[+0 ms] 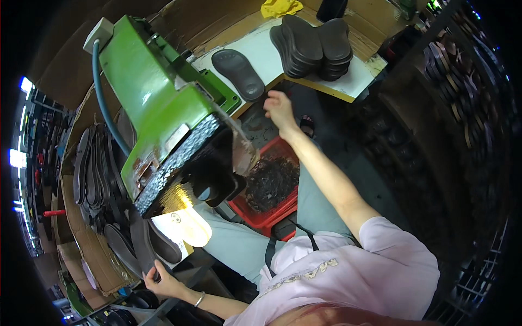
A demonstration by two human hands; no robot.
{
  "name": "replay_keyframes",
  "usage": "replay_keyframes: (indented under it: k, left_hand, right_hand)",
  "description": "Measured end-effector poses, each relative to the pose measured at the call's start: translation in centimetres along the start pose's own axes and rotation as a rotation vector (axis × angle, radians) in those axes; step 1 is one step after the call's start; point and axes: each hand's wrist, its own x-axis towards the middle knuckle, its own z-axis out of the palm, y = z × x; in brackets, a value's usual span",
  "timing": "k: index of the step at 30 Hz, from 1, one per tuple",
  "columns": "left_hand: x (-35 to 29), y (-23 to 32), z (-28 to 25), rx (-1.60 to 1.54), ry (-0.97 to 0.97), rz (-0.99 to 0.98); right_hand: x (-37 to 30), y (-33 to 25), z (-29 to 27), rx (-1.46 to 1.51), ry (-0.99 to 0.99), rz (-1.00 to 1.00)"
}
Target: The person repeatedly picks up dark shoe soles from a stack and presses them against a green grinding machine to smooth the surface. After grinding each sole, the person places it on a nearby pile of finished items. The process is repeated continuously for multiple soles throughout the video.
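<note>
Left hand (165, 282) pinches sole (141, 240) beside green machine (142, 81); right hand (280, 113) half-curled, seemingly empty, right of it. Likely pickup: next needs firm pinch.

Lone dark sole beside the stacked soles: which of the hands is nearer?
Right. The right hand is by the near end of the lone sole, contact unclear; the left hand is well away, lower left, holding another sole.

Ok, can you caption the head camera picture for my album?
Left hand holding a dark sole, right hand near another, beside a green machine.
</note>
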Motion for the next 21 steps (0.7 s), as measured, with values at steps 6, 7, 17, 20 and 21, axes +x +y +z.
replay_keyframes:
  k: [6,7,17,20,21]
  left_hand:
    - [-1.7,9.8,-3.3,-0.719,-0.123,0.02]
    - [-1.7,9.2,-2.6,-0.946,-0.21,0.037]
    - [-8.7,11.5,7.3,-1.737,-0.842,-0.569]
    - [-10.2,16.1,8.6,-1.909,-1.03,-0.709]
    - [-10.9,18.3,8.9,-1.984,-1.101,-0.77]
  right_hand:
    - [11.2,-0.5,1.8,-0.351,0.119,-0.375]
    - [12.9,-1.4,2.1,-0.377,0.127,-0.368]
    - [15.5,-4.2,1.4,-0.503,0.144,-0.189]
    - [18.5,-4.6,-4.9,-0.703,0.133,-0.318]
    - [18.9,-4.5,-7.5,-0.726,0.165,-0.416]
